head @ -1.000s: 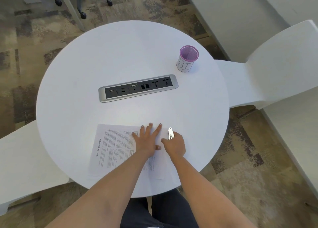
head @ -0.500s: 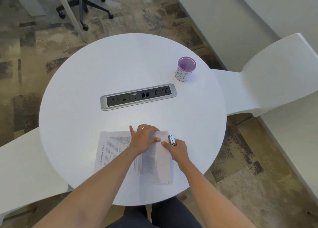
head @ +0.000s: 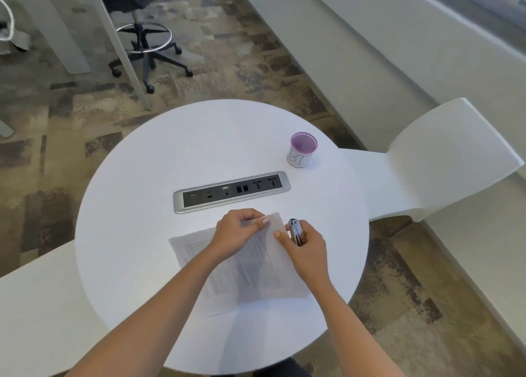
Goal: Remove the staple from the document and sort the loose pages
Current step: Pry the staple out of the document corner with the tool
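Note:
A printed document (head: 247,268) lies on the near part of the round white table (head: 142,206). Its top page is folded up and over at the far right corner. My left hand (head: 237,231) pinches that lifted corner between thumb and fingers. My right hand (head: 306,247) sits just right of the corner and holds a small metal staple remover (head: 296,231), with the thumb touching the page edge. The staple itself is too small to make out.
A silver power and data strip (head: 232,191) is set into the table's middle. A purple-rimmed cup marked "BI" (head: 301,150) stands at the far right. White seats flank the table on the right (head: 444,160) and left (head: 34,314). An office chair (head: 145,43) stands beyond.
My left hand went from lying flat on the document to pinching and lifting its far right corner. The page folded over. My right hand stayed beside it with the staple remover. The head camera tilted up.

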`<state>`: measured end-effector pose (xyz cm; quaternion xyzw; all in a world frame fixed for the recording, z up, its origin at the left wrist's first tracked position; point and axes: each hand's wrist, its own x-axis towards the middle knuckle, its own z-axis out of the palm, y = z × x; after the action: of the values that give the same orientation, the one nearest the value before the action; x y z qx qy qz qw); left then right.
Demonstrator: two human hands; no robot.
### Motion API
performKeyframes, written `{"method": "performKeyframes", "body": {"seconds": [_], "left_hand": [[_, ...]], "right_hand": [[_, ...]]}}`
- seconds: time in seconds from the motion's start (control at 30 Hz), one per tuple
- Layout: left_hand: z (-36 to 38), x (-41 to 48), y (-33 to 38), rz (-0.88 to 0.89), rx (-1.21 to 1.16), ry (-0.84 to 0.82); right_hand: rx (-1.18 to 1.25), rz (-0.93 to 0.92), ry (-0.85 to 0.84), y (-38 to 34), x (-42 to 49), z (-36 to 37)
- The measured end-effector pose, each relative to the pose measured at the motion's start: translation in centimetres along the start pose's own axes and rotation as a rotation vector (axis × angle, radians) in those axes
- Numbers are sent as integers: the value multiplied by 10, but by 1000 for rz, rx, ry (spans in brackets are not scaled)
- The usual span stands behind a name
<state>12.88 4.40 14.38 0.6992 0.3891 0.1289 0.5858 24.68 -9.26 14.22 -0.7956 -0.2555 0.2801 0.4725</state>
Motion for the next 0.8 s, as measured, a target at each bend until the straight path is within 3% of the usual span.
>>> {"method": "performKeyframes", "body": {"seconds": [0.1, 0.4, 0.57, 0.67, 0.8], "left_hand": [[-5, -8, 12, 17, -80, 34], [-16, -25, 43, 120, -140, 112], [-13, -40, 60, 266, -142, 357], [-3, -56, 69, 207, -307, 445], [3, -72, 76, 58, -532, 353]], "right_hand": [[11, -39, 77, -16, -4, -2], [-11, -147, 82, -54, -20, -14], [-97, -177, 226, -71, -31, -14], [-168, -198, 335, -81, -40, -9], [-247, -272, 415, -90, -52, 0]]}}
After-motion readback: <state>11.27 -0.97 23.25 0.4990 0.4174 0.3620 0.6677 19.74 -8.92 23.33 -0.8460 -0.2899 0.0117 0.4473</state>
